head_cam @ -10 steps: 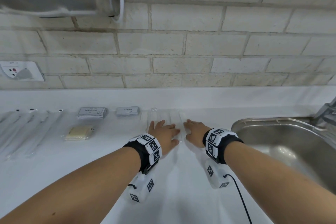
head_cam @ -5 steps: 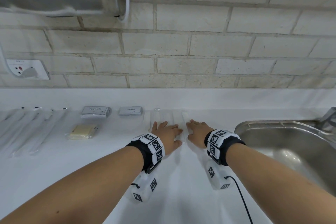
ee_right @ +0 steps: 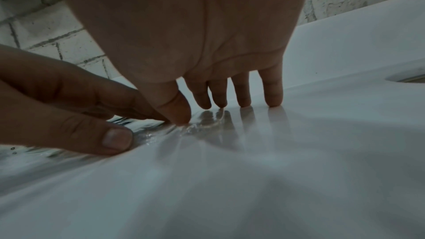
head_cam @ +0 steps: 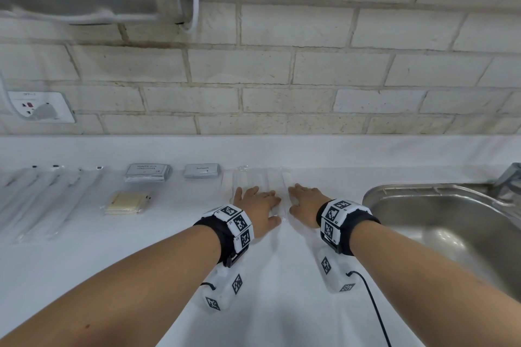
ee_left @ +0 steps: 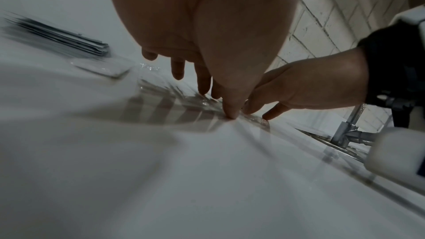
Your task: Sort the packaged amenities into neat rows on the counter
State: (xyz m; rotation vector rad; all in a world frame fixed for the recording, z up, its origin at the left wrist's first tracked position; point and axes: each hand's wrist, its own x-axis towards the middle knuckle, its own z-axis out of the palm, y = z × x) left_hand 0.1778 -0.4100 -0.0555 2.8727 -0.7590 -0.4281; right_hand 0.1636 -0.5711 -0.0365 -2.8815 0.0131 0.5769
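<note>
Several long clear-wrapped packets (head_cam: 260, 177) lie side by side on the white counter (head_cam: 141, 256), running toward the wall. My left hand (head_cam: 258, 207) lies flat on their near ends, fingers straight. My right hand (head_cam: 303, 204) presses down beside it with spread straight fingers, thumb tip on the clear wrap (ee_right: 202, 124). The two thumbs nearly meet over the wrap (ee_left: 253, 117). Further left sit a grey toothpaste sachet (head_cam: 201, 170), a grey shampoo sachet stack (head_cam: 148, 172), a yellow packet (head_cam: 127, 203) and several long clear packets (head_cam: 48, 200).
A steel sink (head_cam: 451, 220) opens just right of my right hand, with a tap (head_cam: 510, 180) at its far corner. A brick wall (head_cam: 282, 79) backs the counter, with a socket (head_cam: 41, 107) at the left. A black cable (head_cam: 375, 310) trails from my right wrist.
Both hands stay pressed on the clear packets; they have barely shifted. The head view has moved slightly.
</note>
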